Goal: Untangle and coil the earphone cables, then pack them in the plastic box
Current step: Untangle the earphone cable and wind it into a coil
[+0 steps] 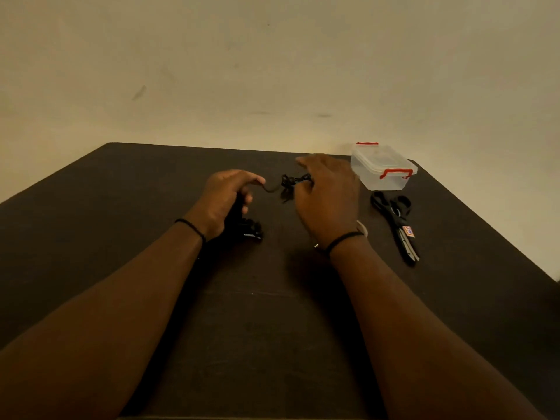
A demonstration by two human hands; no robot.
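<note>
A black earphone cable hangs tangled between my two hands above the dark table. My left hand pinches one end of the cable, and more black cable lies bunched on the table under its wrist. My right hand holds the knotted part with its fingertips; its grip is partly hidden behind the hand. The clear plastic box with red clips stands shut at the back right, apart from both hands.
Black scissors lie on the table just in front of the box, right of my right hand. The table's far edge meets a beige wall. The table's right edge runs diagonally past the scissors.
</note>
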